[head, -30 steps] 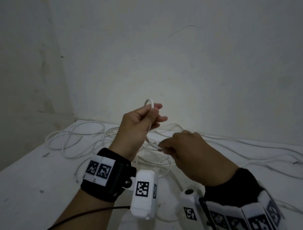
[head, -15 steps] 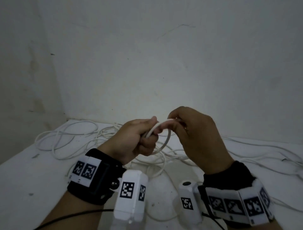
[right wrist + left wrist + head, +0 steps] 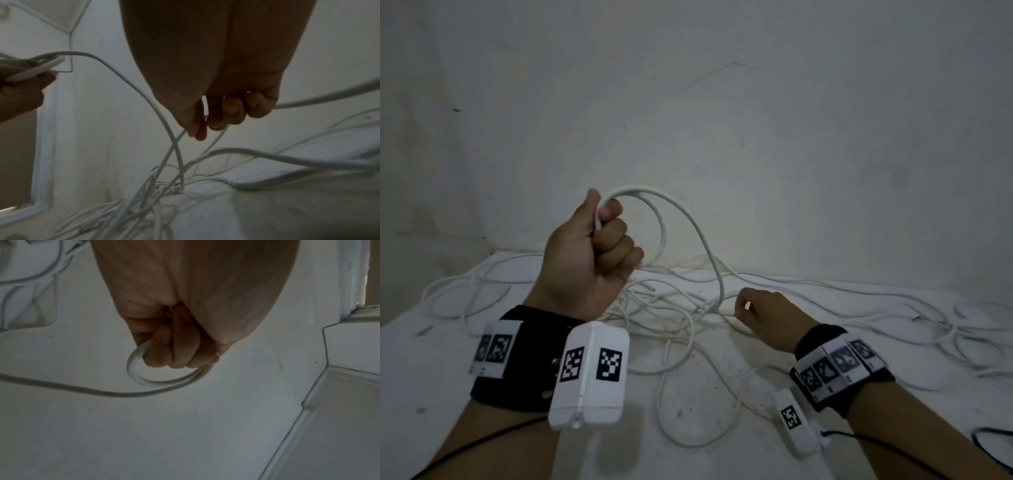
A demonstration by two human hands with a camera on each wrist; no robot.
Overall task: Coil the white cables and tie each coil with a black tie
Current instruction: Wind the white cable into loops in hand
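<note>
White cable (image 3: 688, 219): round, smooth-sheathed cord, one small loop gripped in the raised left hand (image 3: 585, 253), whose fingers are curled tight into a fist around it. From the fist a strand arcs down to the right hand (image 3: 767, 315), held low with its fingertips (image 3: 213, 123) bunched, apparently pinching the strand. Further loose white cables (image 3: 654, 308) lie tangled on the scuffed white table (image 3: 431, 377) against a plain wall (image 3: 722, 120).

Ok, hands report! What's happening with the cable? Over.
Left hand grips small white cable coil. Right hand pinches trailing strand. Loose cables tangled underneath.
</note>
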